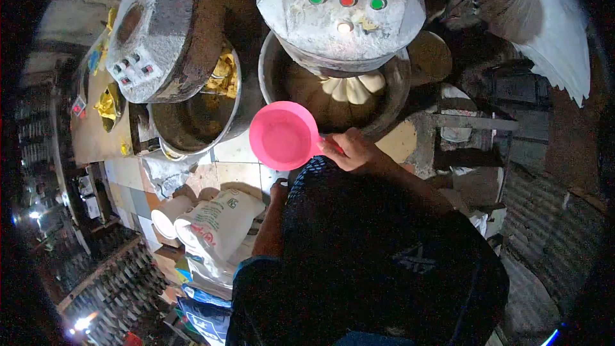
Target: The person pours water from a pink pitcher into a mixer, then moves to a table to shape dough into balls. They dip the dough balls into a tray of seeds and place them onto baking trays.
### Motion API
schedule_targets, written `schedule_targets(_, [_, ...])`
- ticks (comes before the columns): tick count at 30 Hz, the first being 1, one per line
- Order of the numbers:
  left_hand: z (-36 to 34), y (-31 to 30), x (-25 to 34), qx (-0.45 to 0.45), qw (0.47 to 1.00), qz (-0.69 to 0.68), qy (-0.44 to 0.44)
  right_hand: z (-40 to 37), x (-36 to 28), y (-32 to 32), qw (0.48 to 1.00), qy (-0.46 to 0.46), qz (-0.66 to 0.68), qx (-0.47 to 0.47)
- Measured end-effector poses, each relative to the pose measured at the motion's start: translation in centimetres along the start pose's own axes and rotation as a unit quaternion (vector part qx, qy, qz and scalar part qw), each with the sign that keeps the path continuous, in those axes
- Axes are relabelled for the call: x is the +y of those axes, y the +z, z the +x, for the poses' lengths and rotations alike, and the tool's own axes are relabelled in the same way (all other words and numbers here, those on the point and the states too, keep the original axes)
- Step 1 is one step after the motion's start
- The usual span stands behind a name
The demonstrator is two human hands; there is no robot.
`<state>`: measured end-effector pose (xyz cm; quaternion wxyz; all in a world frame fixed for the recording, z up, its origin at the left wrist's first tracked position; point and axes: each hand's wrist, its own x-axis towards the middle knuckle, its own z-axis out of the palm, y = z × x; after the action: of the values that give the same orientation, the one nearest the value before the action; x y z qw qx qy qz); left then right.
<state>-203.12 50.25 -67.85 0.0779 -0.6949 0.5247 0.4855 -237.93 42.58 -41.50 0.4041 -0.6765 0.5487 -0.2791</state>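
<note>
A pink dipper (282,136) is held by its handle in my right hand (352,150), with the fingers wrapped round it. The dipper is beside the front left rim of a large metal mixing bowl (401,83). Pale dough (354,88) lies in that bowl, under the white mixer head (343,22). Low by my body, left of the dark shirt, is my left hand (279,191); its fingers are too dark and small to make out. What the dipper holds, if anything, cannot be made out.
A second mixer (157,32) stands at the left over a metal bowl (236,106) with yellow material at its rim. White sacks (221,221) and a white bucket (168,216) are at the lower left. At the upper right hangs a white sack (554,32).
</note>
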Motion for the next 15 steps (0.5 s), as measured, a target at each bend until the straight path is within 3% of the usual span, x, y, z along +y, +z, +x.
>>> schedule_targets(3, [5.9,4.4,-9.3,0.03,0.999,-0.039,0.006,0.2,-1.3,-0.3,1.0,-0.016,-0.008,0.025])
schedule_targets(5, [3.2,2.7,-7.2,0.035,0.999,-0.017,-0.003,0.7,-3.9,-1.8,1.0,-0.01,0.017,0.007])
schedule_targets(7, [-1.7,-0.9,-1.2,0.033,0.999,-0.003,-0.037,1.2,-4.3,-1.5,0.999,-0.043,0.013,0.011])
schedule_targets(8, [3.9,2.2,-10.3,-0.006,0.998,-0.054,0.004,1.4,-4.6,-1.3,0.999,-0.045,0.012,0.008])
schedule_targets(13, [4.6,3.1,-11.7,0.046,0.99,-0.108,-0.079,3.6,-7.6,-1.0,0.997,-0.069,0.025,-0.009])
schedule_targets(15, [0.5,0.5,-8.3,0.106,0.992,0.017,0.062,5.1,-9.1,-0.8,0.997,-0.068,0.027,-0.018])
